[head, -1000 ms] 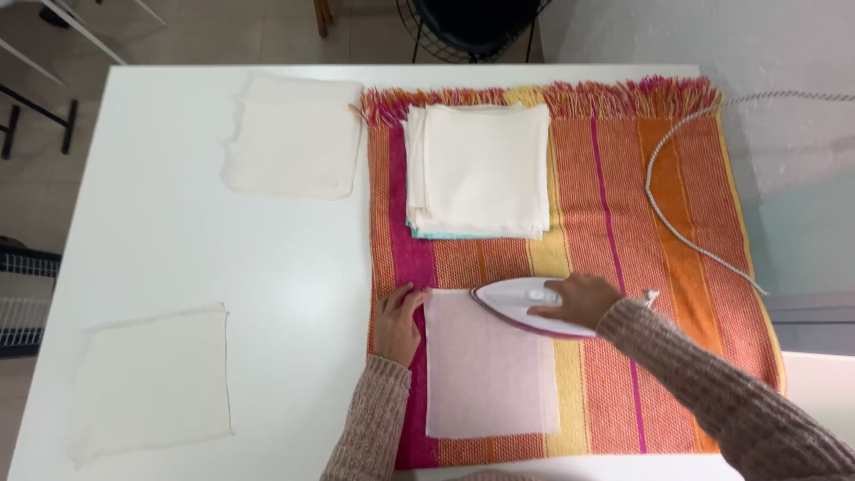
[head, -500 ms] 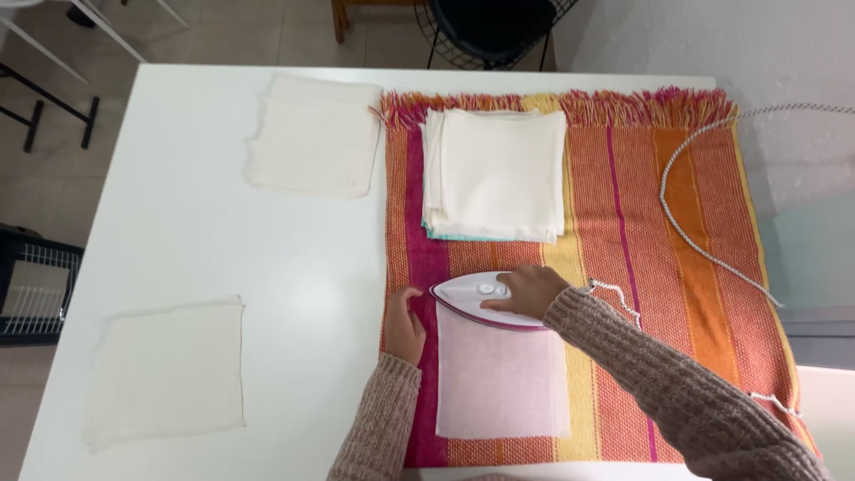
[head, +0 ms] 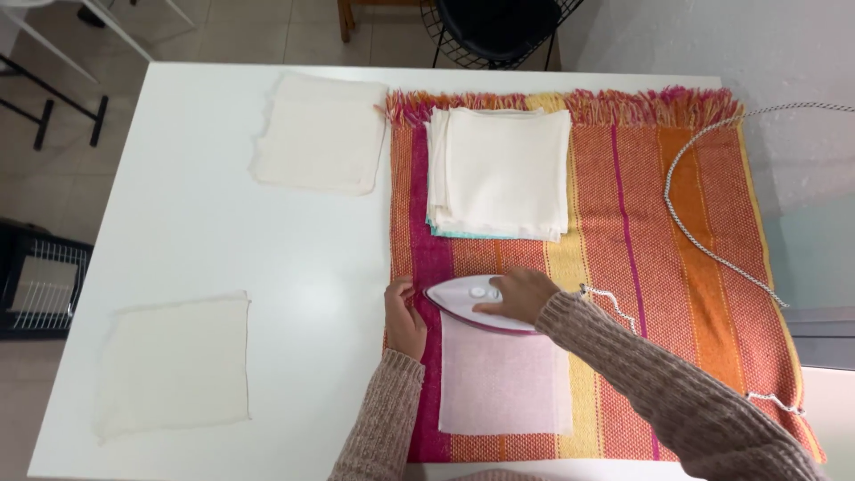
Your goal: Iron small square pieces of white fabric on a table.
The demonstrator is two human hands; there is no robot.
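Head view: right hand [head: 521, 294] fingers wrapped around white iron [head: 472, 301] on thin cloth [head: 503, 379]. Left hand [head: 405, 316] flat, fingers spread, pinning cloth's left edge. Folded stack [head: 499, 174] beyond; striped blanket [head: 677, 267] beneath; white bench [head: 223, 240].

iron [head: 476, 303]: smooth, glossy white and magenta plastic shell. cord [head: 712, 258]: braided fabric sheath, speckled. striped blanket [head: 677, 267]: coarse woven cloth, matt, fringed at the far edge. thin cloth square [head: 503, 383] (semi-sheer, pale): fine matt weave. table [head: 223, 249]: smooth white surface, slight sheen. sleeves [head: 659, 392]: ribbed knit wool.
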